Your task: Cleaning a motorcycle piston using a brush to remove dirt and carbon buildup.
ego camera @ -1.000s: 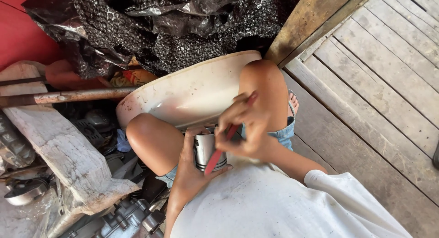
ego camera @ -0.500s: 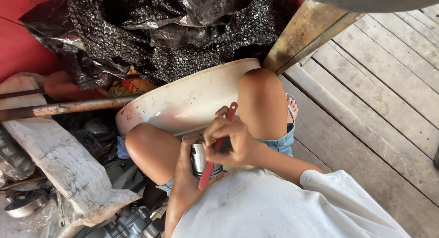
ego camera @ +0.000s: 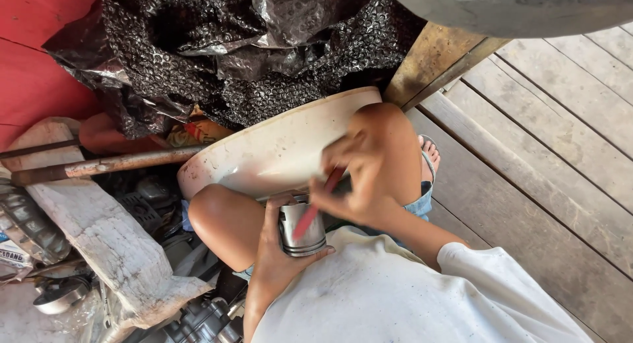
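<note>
My left hand (ego camera: 273, 257) grips a shiny metal cylinder (ego camera: 302, 229), a piston-like part, held upright between my knees. My right hand (ego camera: 353, 185) holds a thin red-handled tool (ego camera: 315, 210) slanted across the cylinder's top and side, its tip hidden behind the part. Both hands are close together in front of my white shirt (ego camera: 395, 297). A pale, shallow basin (ego camera: 264, 152) lies just beyond my knees.
Black bubble-wrap sheeting (ego camera: 224, 53) is heaped at the back. A rusty metal bar (ego camera: 99, 166) and a rough wooden block (ego camera: 99, 237) lie left, with engine parts (ego camera: 198, 320) below. Wooden floor planks (ego camera: 547, 158) run to the right beside a wooden post (ego camera: 435, 62).
My right hand has shifted the red tool up and down against the cylinder. The camera has drifted slightly; my left hand keeps its grip.
</note>
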